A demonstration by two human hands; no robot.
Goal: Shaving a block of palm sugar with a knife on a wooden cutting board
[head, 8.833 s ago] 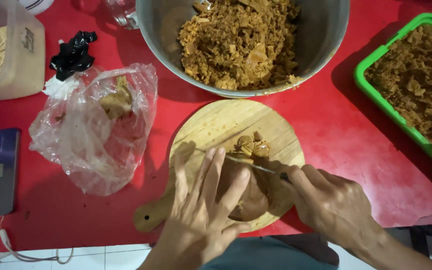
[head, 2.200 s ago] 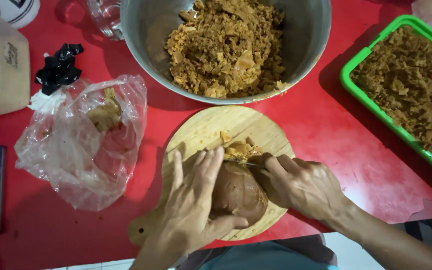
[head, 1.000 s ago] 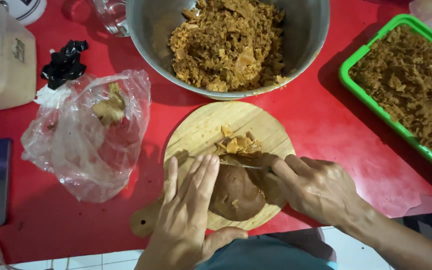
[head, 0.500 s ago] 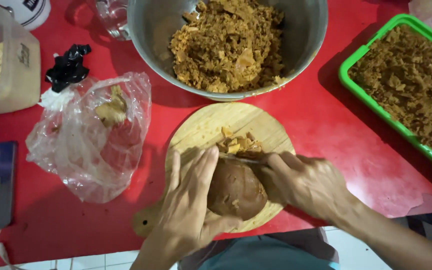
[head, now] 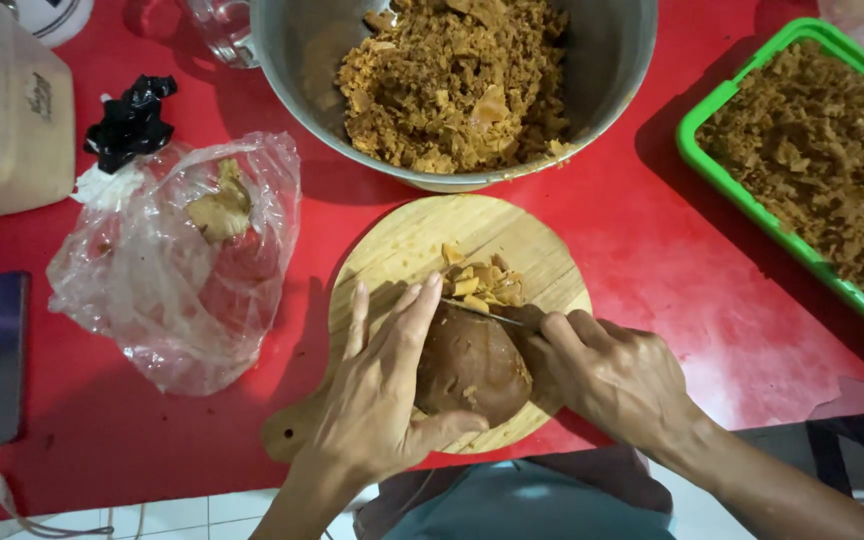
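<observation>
- Head view: a round pale wooden cutting board (head: 402, 245) lies on the red tabletop (head: 642, 270) and serves as the landmark.
- On the board's near half sits a brown rounded lump of palm sugar (head: 472, 365).
- The left hand (head: 387, 400) cups the lump's left side, fingers (head: 417, 320) stretched flat and close together, thumb under its near edge.
- The right hand (head: 612, 375), at the board's right edge, is clamped around a thin knife (head: 482, 313) whose blade lies across the lump's far edge.
- Small tan shavings (head: 482, 280) lie mid-board, just beyond the blade.
- Beyond the board stands a large steel bowl (head: 612, 60) of brown shreds.
- Left of the board lies a crumpled clear plastic bag (head: 167, 290).
- Right of the board sits a green plastic tray (head: 712, 180) of brown shreds.
</observation>
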